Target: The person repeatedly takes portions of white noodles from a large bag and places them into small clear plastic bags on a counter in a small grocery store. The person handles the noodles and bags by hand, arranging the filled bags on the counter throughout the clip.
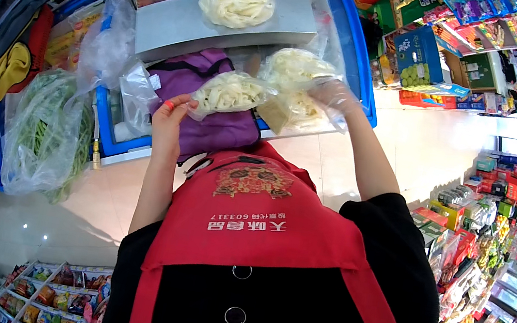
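My left hand (174,113) pinches the near left edge of a clear plastic bag of pale, flat noodle-like strips (233,95), above a purple cloth (222,134). My right hand (336,97) wears a thin clear plastic glove and reaches over another clear bag of pale strips (301,68). Plastic film and glare blur its fingers, so I cannot tell whether it grips anything. A third bag of the strips (242,4) lies on top of the grey metal food wrapping machine (224,33).
Crumpled clear plastic bags (109,44) lie left of the machine. A large bag of green vegetables (48,132) stands at the left. A blue-rimmed freezer case (366,66) is under the work area. Boxes and stocked shelves (59,292) stand around.
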`<state>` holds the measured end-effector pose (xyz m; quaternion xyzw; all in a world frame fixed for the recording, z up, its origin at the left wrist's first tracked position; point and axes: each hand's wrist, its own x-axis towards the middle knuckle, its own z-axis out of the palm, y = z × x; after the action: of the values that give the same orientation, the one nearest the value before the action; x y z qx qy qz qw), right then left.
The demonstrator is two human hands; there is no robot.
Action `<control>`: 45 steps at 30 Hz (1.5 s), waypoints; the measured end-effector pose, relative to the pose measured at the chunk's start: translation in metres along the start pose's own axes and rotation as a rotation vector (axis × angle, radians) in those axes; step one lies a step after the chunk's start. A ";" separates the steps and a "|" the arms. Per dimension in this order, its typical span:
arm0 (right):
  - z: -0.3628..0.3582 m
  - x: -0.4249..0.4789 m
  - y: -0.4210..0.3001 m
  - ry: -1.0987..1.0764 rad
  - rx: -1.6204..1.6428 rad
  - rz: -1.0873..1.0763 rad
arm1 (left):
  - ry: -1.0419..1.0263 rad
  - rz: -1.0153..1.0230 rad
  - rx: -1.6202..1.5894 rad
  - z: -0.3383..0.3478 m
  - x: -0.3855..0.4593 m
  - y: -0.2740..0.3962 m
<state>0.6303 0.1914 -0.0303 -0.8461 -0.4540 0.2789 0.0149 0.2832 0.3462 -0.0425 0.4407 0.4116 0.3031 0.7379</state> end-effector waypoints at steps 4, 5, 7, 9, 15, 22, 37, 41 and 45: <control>-0.047 -0.041 -0.003 0.083 0.067 0.020 | -0.024 -0.107 -0.276 0.011 -0.002 0.011; -0.052 -0.050 0.001 0.113 -0.028 -0.087 | -0.026 -0.102 -0.277 0.011 0.000 0.011; -0.077 -0.078 -0.020 0.162 0.197 -0.057 | -0.034 -0.091 -0.276 0.011 0.003 0.009; -0.093 -0.093 -0.035 0.171 0.840 0.211 | -0.061 -0.103 -0.293 0.011 0.003 0.008; -0.150 -0.130 -0.072 0.204 0.929 0.048 | -0.083 -0.113 -0.320 0.008 -0.001 0.006; -0.187 -0.153 -0.080 0.515 1.059 -0.104 | -0.107 -0.116 -0.366 0.005 0.000 0.000; -0.202 -0.126 -0.127 0.336 0.759 -0.861 | -0.156 -0.098 -0.360 0.002 0.004 -0.004; -0.162 -0.091 -0.162 0.118 0.671 -1.111 | -0.138 -0.097 -0.340 -0.001 0.002 -0.003; -0.125 -0.058 -0.198 -0.223 0.648 -0.438 | -0.133 -0.095 -0.317 0.002 0.005 -0.003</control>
<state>0.5155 0.2913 0.1566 -0.6454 -0.5109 0.4880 0.2903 0.2874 0.3481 -0.0461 0.3181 0.3294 0.2988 0.8373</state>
